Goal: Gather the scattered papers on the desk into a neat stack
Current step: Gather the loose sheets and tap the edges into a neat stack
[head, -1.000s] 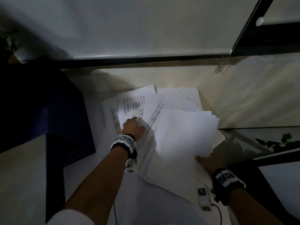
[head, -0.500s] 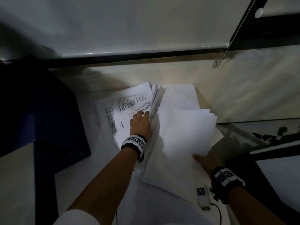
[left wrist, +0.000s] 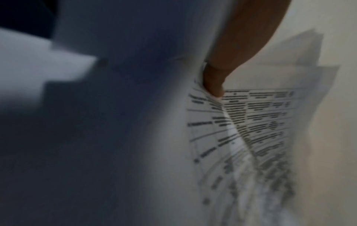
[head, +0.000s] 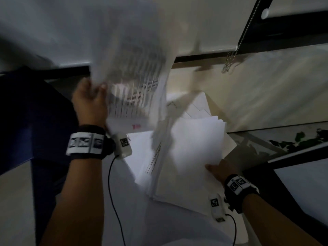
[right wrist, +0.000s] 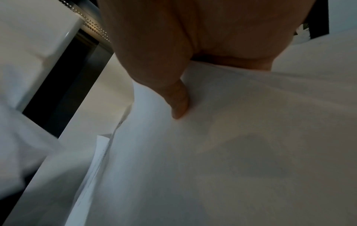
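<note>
My left hand (head: pixel 92 96) pinches a bunch of printed sheets (head: pixel 136 75) and holds them up off the desk, blurred with motion. In the left wrist view the thumb (left wrist: pixel 214 85) presses on the printed sheets (left wrist: pixel 257 122), which bend around it. My right hand (head: pixel 218 170) grips the lower right edge of a thick stack of white papers (head: pixel 188 157), thumb on top, fingers hidden beneath. The right wrist view shows the thumb (right wrist: pixel 177 100) pressed on the stack's top sheet (right wrist: pixel 231 152). A few more sheets (head: pixel 197 105) lie on the white desk (head: pixel 168 228) behind the stack.
A dark blue cabinet (head: pixel 35 112) stands at the left of the desk. A window blind (head: pixel 53 32) with a bead chain (head: pixel 230 61) hangs behind. A glass surface with leaf reflections (head: pixel 292 141) lies at the right.
My left hand took hold of the printed sheets at the left of the pile and swung them up off the desk. My right hand stays on the stack's edge.
</note>
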A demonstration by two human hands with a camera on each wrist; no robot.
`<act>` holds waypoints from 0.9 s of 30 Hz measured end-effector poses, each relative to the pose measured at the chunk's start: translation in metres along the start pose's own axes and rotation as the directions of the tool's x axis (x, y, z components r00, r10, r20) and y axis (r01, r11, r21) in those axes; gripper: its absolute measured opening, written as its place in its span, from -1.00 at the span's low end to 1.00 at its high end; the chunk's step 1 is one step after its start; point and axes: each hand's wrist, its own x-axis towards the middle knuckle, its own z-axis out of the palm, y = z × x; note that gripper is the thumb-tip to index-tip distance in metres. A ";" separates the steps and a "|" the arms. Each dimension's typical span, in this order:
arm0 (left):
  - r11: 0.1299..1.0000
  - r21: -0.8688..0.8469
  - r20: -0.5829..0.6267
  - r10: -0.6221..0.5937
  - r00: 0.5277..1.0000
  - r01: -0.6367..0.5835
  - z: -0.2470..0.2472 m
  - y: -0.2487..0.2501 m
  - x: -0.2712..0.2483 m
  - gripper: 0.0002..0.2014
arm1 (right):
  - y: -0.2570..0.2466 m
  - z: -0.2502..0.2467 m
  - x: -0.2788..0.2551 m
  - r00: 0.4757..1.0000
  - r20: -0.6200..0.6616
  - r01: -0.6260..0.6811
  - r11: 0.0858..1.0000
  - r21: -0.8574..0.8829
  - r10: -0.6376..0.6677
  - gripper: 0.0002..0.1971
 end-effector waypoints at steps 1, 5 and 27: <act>0.991 -0.135 -0.021 -0.020 1.000 0.017 -0.005 0.008 -0.001 -0.86 | -0.001 -0.001 -0.001 1.000 0.003 -0.002 1.000 -0.007 0.002 -0.39; 0.953 -0.198 0.100 -0.212 0.972 0.228 0.010 0.013 -0.040 -0.87 | -0.005 -0.004 0.000 0.999 0.037 -0.005 1.000 -0.020 0.005 -0.53; 0.782 0.600 0.610 -0.585 0.534 0.172 0.078 -0.070 -0.196 -0.39 | 0.038 0.012 0.029 0.996 0.068 0.037 0.940 0.339 -0.064 -0.14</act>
